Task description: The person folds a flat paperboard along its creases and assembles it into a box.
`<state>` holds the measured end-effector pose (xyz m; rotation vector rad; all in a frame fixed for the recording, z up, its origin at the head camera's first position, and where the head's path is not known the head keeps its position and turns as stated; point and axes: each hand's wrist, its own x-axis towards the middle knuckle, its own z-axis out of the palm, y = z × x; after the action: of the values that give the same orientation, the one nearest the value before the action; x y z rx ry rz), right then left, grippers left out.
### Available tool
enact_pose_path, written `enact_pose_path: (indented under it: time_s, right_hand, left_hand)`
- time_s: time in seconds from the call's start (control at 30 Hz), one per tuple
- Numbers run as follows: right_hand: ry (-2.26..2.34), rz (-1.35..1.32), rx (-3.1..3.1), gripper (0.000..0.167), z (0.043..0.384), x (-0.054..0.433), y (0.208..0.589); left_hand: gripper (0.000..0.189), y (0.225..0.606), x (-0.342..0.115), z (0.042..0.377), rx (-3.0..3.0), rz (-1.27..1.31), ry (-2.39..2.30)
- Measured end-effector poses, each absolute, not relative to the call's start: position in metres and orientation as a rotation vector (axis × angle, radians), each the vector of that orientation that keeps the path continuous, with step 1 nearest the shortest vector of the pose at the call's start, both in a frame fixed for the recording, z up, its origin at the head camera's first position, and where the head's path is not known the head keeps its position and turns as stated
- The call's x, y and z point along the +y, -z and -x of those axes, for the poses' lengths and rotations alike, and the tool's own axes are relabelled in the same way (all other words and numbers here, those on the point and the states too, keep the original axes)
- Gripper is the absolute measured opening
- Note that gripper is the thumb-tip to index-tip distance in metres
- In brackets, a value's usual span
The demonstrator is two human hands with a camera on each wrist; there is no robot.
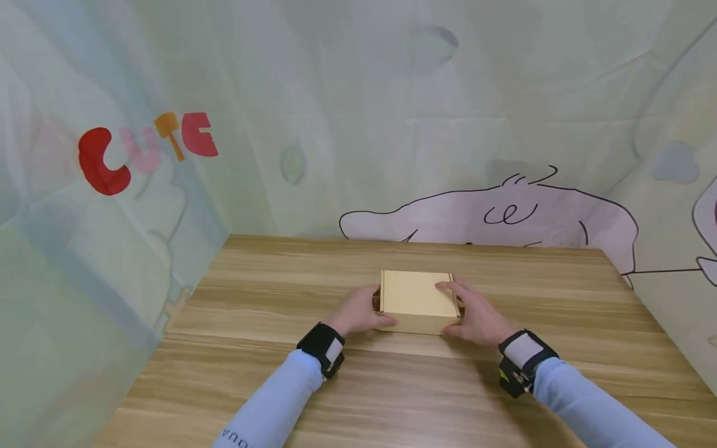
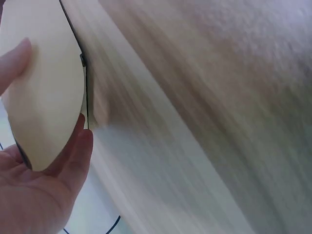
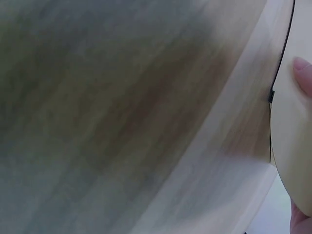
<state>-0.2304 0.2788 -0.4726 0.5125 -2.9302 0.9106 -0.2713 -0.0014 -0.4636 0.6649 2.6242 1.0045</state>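
Observation:
A small tan cardboard box (image 1: 416, 294) with its lid down is between the two hands, over the wooden table. My left hand (image 1: 358, 312) grips its left end, the thumb on the front face. In the left wrist view the thumb (image 2: 14, 63) lies across the box's pale front (image 2: 46, 97), with the other fingers curled round the side. On the right end, my right hand (image 1: 477, 318) holds the box with its thumb low on the front and a finger over the lid. Only the right thumb (image 3: 303, 77) and part of another finger show in the right wrist view.
The wood-grain table (image 1: 269, 280) reaches back to a hanging cloth (image 1: 313, 124) printed with cartoon shapes and coloured letters. Cloth also stands along the left and right sides. Black straps with small devices (image 1: 323, 348) sit on both wrists.

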Motion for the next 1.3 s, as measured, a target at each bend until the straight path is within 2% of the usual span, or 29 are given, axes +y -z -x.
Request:
enact_pose_path:
  time_s: [0.23,0.77,1.03,1.3]
  right_hand:
    - [-1.216,-0.451,-2.865,0.096,0.232,0.283,0.469]
    - [-1.460,-0.097,-2.806,0.088,0.236,0.290,0.436]
    - [-1.639,0.037,-2.785,0.086,0.237,0.286,0.424]
    - [-1.619,0.124,-2.837,0.089,0.237,0.282,0.422]
  left_hand:
    - [0.079,0.462,-0.002,0.271,2.512,-0.572,-1.246]
    - [0.063,0.441,-0.001,0.277,2.606,-0.322,-1.545]
    - [0.076,0.431,-0.001,0.278,2.627,-0.224,-1.572]
    - [0.075,0.431,-0.002,0.278,2.553,-0.187,-1.601]
